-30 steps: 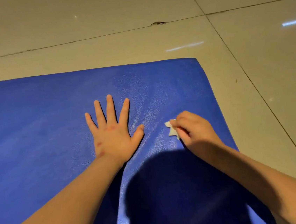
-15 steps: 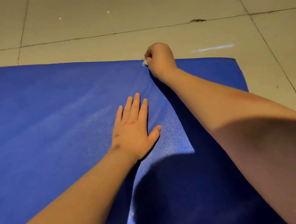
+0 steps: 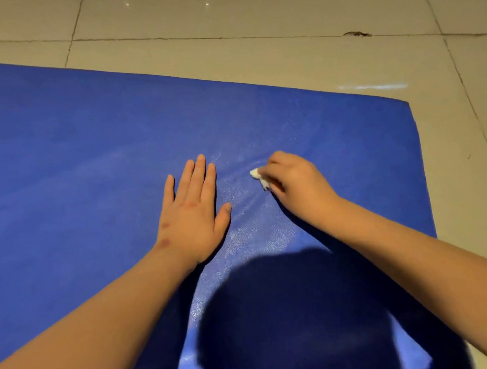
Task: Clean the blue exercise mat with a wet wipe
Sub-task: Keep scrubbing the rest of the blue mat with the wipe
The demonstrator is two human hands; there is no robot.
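From the head view, the blue mat [image 3: 55, 180] lies flat on the floor [image 3: 277, 6], stretching far to the left. The left hand [image 3: 193, 216] presses flat, fingers straight. Just beside it, the right hand [image 3: 294, 183] pinches the balled wet wipe [image 3: 258, 176] against the mat, near the right end.

Indoor room, tiled floor [image 3: 277, 6]

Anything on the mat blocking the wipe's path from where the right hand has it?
The left hand lies flat on the mat just left of the wipe gripped by the right hand; a leftward stroke would likely meet it. Toward the far edge and right corner, nothing visible lies on the mat.
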